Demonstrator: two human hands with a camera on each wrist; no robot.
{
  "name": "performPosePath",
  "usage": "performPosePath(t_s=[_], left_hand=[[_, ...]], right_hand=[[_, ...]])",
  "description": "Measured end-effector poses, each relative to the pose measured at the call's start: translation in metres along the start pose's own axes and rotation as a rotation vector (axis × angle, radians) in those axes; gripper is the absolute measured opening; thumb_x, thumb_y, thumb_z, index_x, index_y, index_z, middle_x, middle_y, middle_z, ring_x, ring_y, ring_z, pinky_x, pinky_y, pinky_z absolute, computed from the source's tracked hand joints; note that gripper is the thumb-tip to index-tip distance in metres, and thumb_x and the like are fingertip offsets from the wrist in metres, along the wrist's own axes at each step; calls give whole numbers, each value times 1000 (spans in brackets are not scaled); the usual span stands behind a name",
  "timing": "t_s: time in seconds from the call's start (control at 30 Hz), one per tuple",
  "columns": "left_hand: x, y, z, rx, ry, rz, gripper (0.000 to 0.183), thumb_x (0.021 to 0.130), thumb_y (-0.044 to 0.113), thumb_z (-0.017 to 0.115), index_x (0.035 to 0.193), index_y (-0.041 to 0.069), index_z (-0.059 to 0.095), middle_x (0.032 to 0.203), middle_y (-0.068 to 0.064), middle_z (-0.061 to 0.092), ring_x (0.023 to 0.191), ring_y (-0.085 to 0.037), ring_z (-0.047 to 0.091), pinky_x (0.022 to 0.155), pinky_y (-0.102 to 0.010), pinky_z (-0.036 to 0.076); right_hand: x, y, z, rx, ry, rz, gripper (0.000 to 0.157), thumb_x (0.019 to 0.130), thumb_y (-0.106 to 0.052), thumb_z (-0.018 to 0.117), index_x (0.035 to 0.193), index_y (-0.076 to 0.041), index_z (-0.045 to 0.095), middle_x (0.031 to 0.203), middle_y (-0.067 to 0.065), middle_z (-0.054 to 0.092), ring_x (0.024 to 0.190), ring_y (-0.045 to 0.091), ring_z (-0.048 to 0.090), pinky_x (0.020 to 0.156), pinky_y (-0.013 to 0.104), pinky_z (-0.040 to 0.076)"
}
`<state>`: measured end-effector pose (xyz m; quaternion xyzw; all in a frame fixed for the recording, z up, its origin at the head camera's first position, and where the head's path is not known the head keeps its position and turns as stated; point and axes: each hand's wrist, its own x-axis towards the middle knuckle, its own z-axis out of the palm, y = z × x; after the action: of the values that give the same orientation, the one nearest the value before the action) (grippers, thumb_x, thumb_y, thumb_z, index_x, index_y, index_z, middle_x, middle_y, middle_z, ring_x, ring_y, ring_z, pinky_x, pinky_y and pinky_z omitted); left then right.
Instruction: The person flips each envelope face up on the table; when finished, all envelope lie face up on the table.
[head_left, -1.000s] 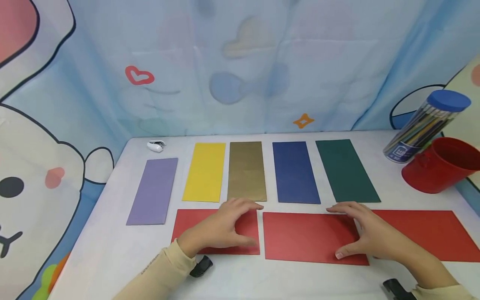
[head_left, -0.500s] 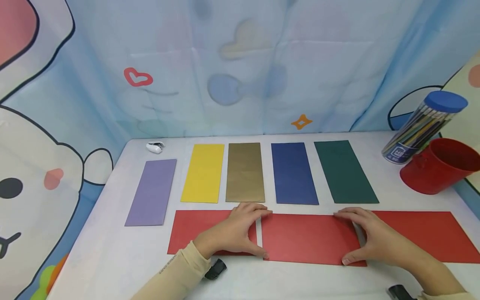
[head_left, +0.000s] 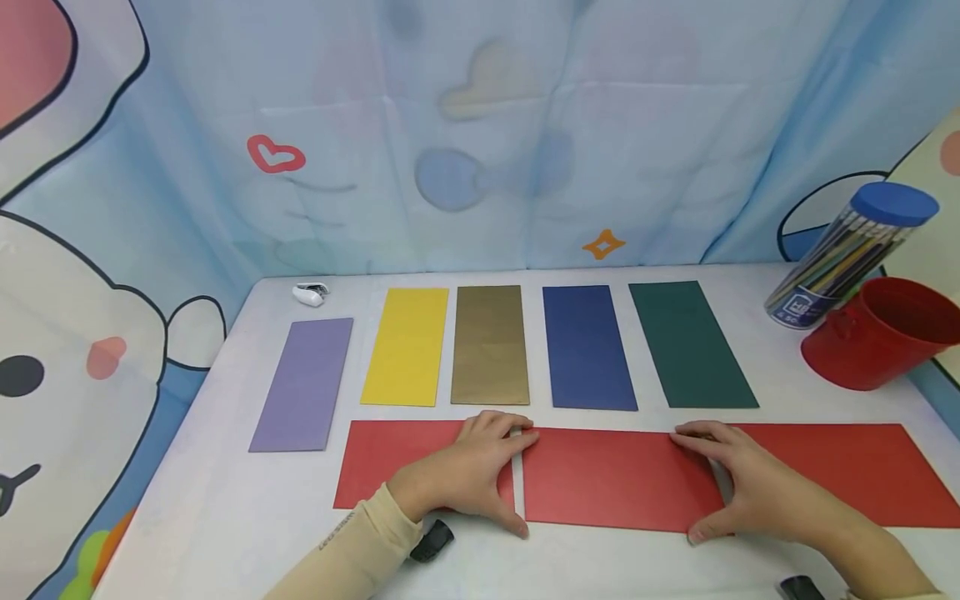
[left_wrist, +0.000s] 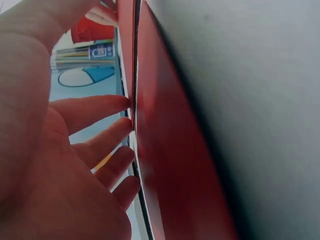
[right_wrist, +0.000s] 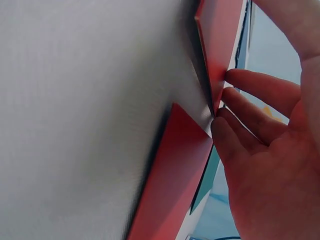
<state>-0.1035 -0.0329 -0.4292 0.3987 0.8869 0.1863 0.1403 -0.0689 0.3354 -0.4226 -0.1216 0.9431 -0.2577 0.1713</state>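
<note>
A red rectangular card (head_left: 607, 479) lies crosswise on the white table between the two hands. My left hand (head_left: 461, 475) spreads over the right part of another red card (head_left: 397, 454), fingertips right at the middle card's far left corner. Its thumb points to the near left corner. At the other end, my right hand (head_left: 757, 483) has fingertips on the middle card's far right corner and its thumb at the near right corner. A third red card (head_left: 847, 467) lies partly behind this hand. In both wrist views the fingers (left_wrist: 95, 110) reach fairly straight to the card edges.
Behind stand out purple (head_left: 303, 383), yellow (head_left: 405, 346), gold (head_left: 491, 346), blue (head_left: 588, 346) and green (head_left: 693, 342) cards in a row. A red mug (head_left: 862, 342) and a blue-lidded tube of pencils (head_left: 840, 258) stand at right. A small white object (head_left: 310, 293) lies back left.
The left hand has moved right to the middle red card's left end, its thumb then sliding slightly nearer me. The right hand has shifted slightly right and nearer. The cards look nearly unmoved.
</note>
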Motion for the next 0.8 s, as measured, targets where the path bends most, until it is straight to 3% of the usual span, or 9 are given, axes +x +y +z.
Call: performPosePath(t_s=[0.3, 0.43, 0.53, 0.6, 0.7, 0.8], left_hand=[[1, 0, 2, 22, 24, 8, 97, 75, 57, 83, 152, 12, 46, 150, 1, 39, 138, -17, 29, 113, -41, 25], [-3, -2, -2, -25, 10, 11, 86, 78, 57, 79, 148, 16, 52, 151, 2, 42, 140, -16, 30, 114, -40, 24], [-6, -5, -7, -102, 8, 31, 74, 81, 57, 76, 143, 21, 59, 150, 4, 47, 143, -17, 32, 115, -41, 24], [-8, -6, -10, -168, 23, 54, 65, 83, 55, 75, 138, 23, 63, 145, 9, 53, 141, -15, 36, 114, -41, 25], [-9, -9, -14, -323, 61, 105, 53, 90, 46, 71, 136, 21, 64, 133, 12, 61, 130, -8, 48, 109, -34, 34], [-7, -9, -15, -496, 126, 147, 46, 99, 36, 63, 140, 14, 59, 125, 8, 67, 114, -2, 60, 98, -29, 46]], right_hand=[[-4, 0, 0, -14, -11, -27, 110, 50, -46, 99, 140, -1, 55, 140, 24, 43, 125, 49, 37, 73, 48, 59], [-8, 3, -5, 6, -23, -62, 93, 57, -42, 97, 136, -8, 61, 141, 23, 46, 127, 51, 38, 74, 48, 59], [-13, 5, -9, 21, -7, -122, 74, 65, -38, 94, 130, -17, 66, 138, 16, 54, 126, 47, 44, 76, 39, 59], [-17, 6, -12, 24, 35, -157, 63, 69, -35, 93, 124, -21, 68, 132, 9, 60, 122, 40, 51, 77, 31, 57], [-21, 6, -14, 32, 145, -144, 50, 73, -32, 91, 118, -25, 71, 122, 1, 66, 114, 18, 59, 76, 23, 53], [-22, 4, -13, 96, 309, -119, 42, 78, -20, 89, 117, -17, 71, 111, 2, 70, 102, -2, 60, 75, 17, 52]])
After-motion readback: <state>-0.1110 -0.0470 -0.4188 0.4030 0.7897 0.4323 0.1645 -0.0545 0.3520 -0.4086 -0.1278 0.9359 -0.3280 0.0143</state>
